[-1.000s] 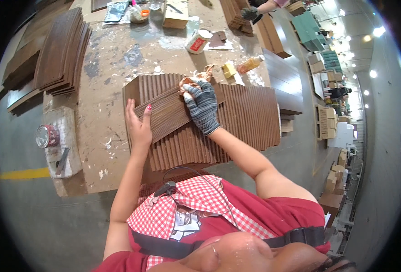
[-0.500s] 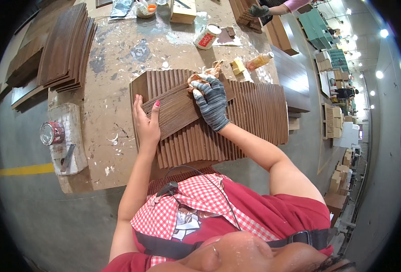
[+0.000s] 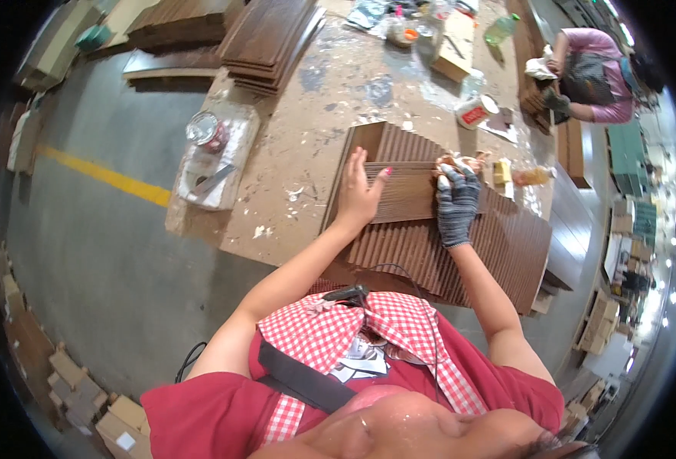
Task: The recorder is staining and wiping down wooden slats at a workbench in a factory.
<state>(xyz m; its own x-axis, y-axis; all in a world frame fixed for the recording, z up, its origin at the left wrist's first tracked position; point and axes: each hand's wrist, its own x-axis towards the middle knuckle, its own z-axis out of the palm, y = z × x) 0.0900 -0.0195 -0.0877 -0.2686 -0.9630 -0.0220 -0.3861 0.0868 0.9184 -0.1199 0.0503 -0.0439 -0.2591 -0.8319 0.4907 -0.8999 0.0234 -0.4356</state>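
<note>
The left hand (image 3: 361,195) lies bare and flat, fingers spread, pressing on a dark brown ribbed board (image 3: 403,195). The right hand (image 3: 456,203), in a grey knit glove, rests on the same board further along, its fingers curled over a pale crumpled rag (image 3: 460,162) at the board's far edge; the grip on the rag looks closed, though the fingertips are partly hidden.

The board lies crosswise on top of a stack of ribbed panels (image 3: 475,245), which sits at the near right part of the bench (image 3: 307,153). The bench top is stained and spotted with pale residue.

Judgement: the board is being wiped or rubbed along its grooves. To do this well, the flat hand should keep firm downward pressure so the board does not slide on the stack, and the rag should travel with the ribs, not across them.

Further out, a small white tub with a red label (image 3: 475,113) stands beyond the stack, and a pile of dark boards (image 3: 269,38) lies at the bench's far left. A plastic-wrapped bundle (image 3: 215,153) rests at the left edge. Another person in a pink top (image 3: 594,76) works at the far right.
</note>
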